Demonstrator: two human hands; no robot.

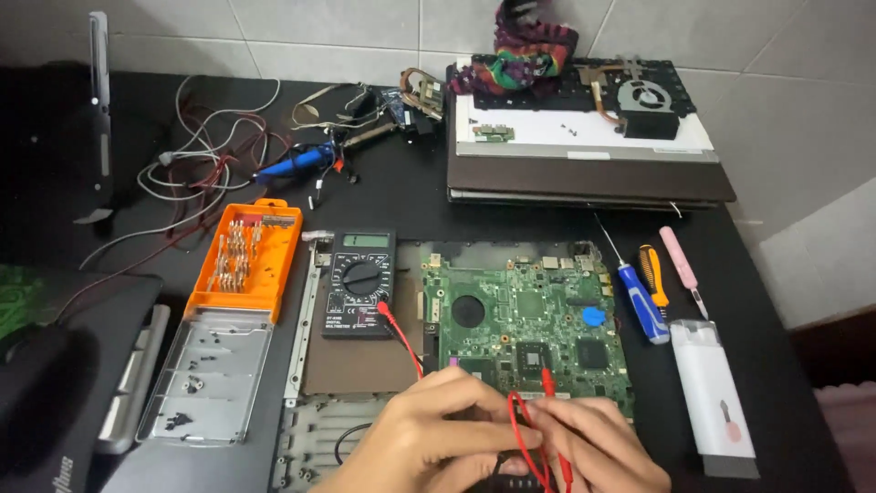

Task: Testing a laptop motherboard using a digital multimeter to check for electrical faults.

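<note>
Board [525, 315] at centre of table [776, 365], meter [361, 283] just left of it. Bit case [245, 257] left of meter, tray [210, 374] right before the case. Two screwdrivers [643, 297] just right of board, brush kit [716, 388] before them. Stacked laptops [584, 173] behind board, fan [643, 99] on top. Wire tangle [210, 155] behind the case. Both hands, left [429, 438] and right [598, 447], meeting at board's near edge, probe lead [401, 333] running back to meter.

My left hand [429, 438] and right hand [598, 447] pinch a red probe [548, 382] on the green board's [525, 319] lower edge. The black meter [359, 283] lies just left of it, beside the orange bit case [245, 260].
</note>
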